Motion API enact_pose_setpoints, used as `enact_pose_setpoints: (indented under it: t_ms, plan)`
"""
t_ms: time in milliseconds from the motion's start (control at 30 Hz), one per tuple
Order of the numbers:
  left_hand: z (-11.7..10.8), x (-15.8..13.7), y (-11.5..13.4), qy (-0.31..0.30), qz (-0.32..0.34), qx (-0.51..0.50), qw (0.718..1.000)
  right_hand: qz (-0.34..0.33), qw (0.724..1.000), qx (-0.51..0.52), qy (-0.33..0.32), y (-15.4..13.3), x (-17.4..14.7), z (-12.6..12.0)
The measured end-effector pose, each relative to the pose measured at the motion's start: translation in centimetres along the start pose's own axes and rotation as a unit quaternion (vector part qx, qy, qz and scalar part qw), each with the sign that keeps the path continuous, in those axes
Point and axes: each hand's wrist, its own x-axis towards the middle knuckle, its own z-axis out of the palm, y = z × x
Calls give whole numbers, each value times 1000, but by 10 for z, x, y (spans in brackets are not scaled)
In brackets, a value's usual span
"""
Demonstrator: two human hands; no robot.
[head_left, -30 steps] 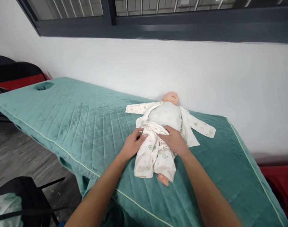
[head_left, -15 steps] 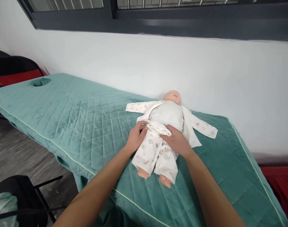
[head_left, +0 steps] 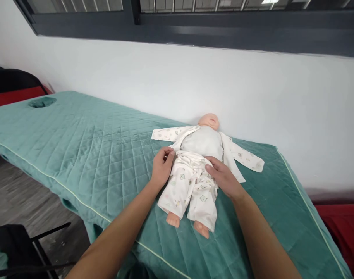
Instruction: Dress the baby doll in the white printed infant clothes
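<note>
A baby doll lies on its back with its head toward the wall. It wears white printed baby trousers, with the waistband bunched below its bare pale torso. Under its arms and back spreads an open white printed baby shirt. My left hand is closed at the left side of the waistband, thumb against the fingers. On the other side, my right hand pinches the trousers' waist between thumb and fingers. Both feet stick out of the trouser legs.
A green quilted cover with a face hole lies over the long bed against the white wall. Black chairs stand at the left. Something red is beyond the bed's right end.
The waistband now lies higher and flatter over the lower belly. My left hand has shifted slightly outward, and my right hand has moved toward the doll's side. The view has shifted a little.
</note>
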Motion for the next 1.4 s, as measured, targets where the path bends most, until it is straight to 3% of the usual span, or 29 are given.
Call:
enact_pose_setpoints:
  t_ms: [133,333,533,767,967,1267,1400]
  plan:
    - [17,37,20,-32,13,-23,999,-4,999,37,8,9,-3,-6]
    - [43,80,31,-240,-24,-66,968,16,999,27,3,12,-4,-10]
    - [25,75,22,-390,-10,-10,920,32,999,7,-10,5,2,-6]
    - [8,81,39,-524,54,21,850,40,999,18,-7,5,4,-7]
    - [4,78,45,-546,72,68,832,50,999,-3,-18,7,4,-7]
    - [7,74,40,-523,92,63,845,44,999,7,-4,6,4,-4]
    - [10,73,38,-502,118,55,855,39,995,81,32,11,3,-4]
